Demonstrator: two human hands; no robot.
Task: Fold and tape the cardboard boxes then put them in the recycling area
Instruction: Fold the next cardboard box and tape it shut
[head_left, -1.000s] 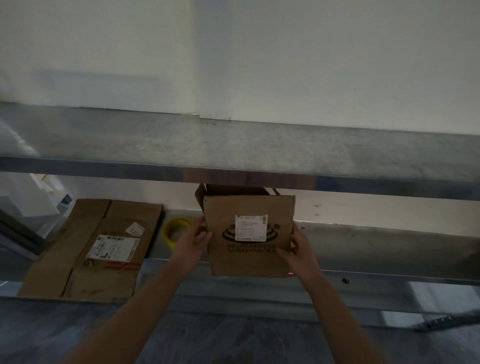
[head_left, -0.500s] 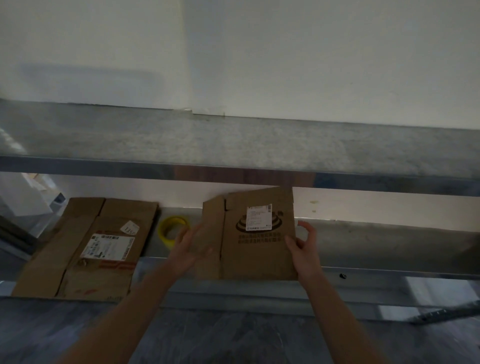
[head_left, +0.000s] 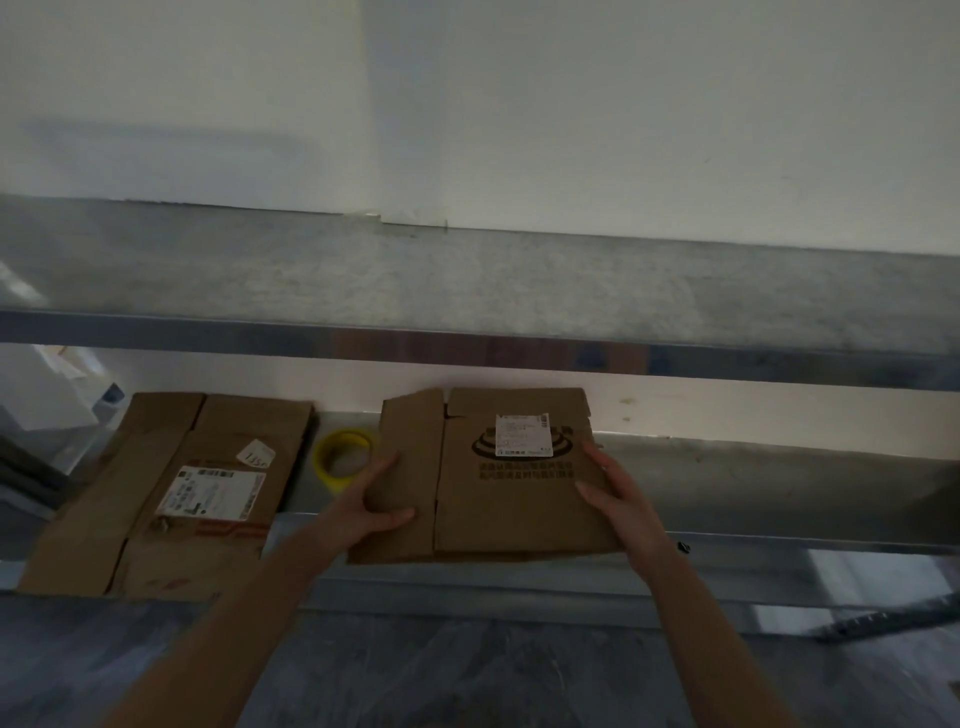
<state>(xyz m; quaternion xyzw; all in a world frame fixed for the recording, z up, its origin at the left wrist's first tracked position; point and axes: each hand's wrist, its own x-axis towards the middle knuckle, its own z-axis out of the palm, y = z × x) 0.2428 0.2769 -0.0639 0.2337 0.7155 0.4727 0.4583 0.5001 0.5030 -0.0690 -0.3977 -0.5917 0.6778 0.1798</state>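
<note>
A flattened brown cardboard box (head_left: 511, 512) with a white label and a dark printed logo lies on the lower metal shelf (head_left: 769, 493), its near edge over the shelf's front. My left hand (head_left: 366, 501) grips the box's left flap, thumb on top of the cardboard. At the box's right edge my right hand (head_left: 621, 496) rests with straight fingers on the top face. A yellow tape roll (head_left: 343, 460) sits on the shelf just left of the box, behind my left hand.
Other flattened cardboard boxes (head_left: 202, 483) lie stacked at the shelf's left end. An upper metal shelf (head_left: 467, 291) spans the view above, close over the work. White objects (head_left: 36, 395) stand at the far left. Grey floor lies below.
The box stood upright and open between both hands a second ago. It has since collapsed flat and come down onto the lower shelf, with both hands following it.
</note>
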